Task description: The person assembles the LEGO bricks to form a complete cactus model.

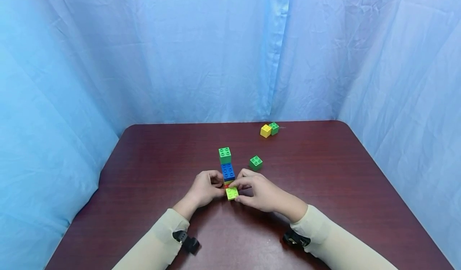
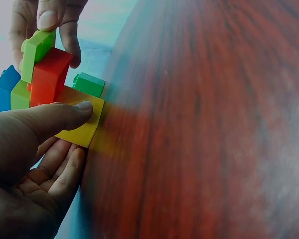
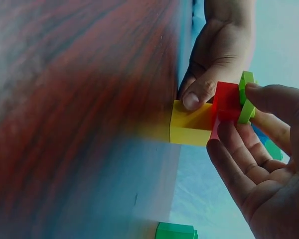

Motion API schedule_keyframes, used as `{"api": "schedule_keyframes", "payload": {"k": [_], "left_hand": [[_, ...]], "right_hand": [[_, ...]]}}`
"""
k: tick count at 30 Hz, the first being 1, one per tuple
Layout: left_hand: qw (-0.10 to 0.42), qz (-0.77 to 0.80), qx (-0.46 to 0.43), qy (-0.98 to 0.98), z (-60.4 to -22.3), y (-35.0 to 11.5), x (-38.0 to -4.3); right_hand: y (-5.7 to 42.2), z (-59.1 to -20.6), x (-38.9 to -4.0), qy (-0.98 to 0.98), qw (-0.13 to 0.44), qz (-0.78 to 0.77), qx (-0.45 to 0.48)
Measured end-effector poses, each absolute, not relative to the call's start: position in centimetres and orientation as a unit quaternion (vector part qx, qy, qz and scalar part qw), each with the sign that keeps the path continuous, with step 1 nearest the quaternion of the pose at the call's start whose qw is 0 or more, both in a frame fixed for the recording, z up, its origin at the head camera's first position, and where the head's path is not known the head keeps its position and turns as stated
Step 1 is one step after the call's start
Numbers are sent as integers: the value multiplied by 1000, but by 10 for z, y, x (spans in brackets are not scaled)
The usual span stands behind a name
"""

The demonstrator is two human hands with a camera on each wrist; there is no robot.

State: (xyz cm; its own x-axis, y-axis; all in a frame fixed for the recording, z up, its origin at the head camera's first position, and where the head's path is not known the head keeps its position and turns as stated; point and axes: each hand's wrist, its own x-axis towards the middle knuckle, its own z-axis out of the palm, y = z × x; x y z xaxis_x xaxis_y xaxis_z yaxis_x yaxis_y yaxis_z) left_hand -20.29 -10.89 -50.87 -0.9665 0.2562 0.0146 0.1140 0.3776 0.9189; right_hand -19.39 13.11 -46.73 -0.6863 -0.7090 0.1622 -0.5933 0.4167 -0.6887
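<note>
A stepped build of toy bricks stands on the table in front of me. Its yellow brick (image 2: 79, 133) sits at the bottom, with a red brick (image 3: 226, 102) above it. My left hand (image 1: 206, 188) grips the yellow brick, thumb against its side. On top of the red brick, a thin lime green brick (image 1: 232, 193) sits tilted, pinched by my right hand (image 1: 261, 192). Behind these, the build carries a blue brick (image 1: 227, 171) and a green brick (image 1: 225, 155). The head view mostly hides the yellow and red bricks.
A loose green brick (image 1: 256, 163) lies right of the build, beyond my right hand. Toward the far edge, a yellow block (image 1: 265, 131) and another green brick (image 1: 274, 128) sit side by side. Blue curtains (image 1: 201, 54) surround the dark wooden table (image 1: 165, 150).
</note>
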Motion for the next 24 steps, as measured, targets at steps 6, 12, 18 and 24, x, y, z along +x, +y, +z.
{"api": "schedule_keyframes", "payload": {"k": [6, 12, 18, 24], "left_hand": [[61, 548, 113, 826, -509, -109, -204], [63, 546, 114, 827, -511, -109, -204], [61, 543, 117, 829, -511, -109, -204], [57, 546, 116, 827, -512, -109, -205]], "right_hand": [[135, -466, -196, 836, 75, -385, -384], [144, -465, -200, 840, 63, -384, -378], [155, -465, -208, 856, 27, -369, -361], [163, -463, -219, 881, -31, -360, -305]]}}
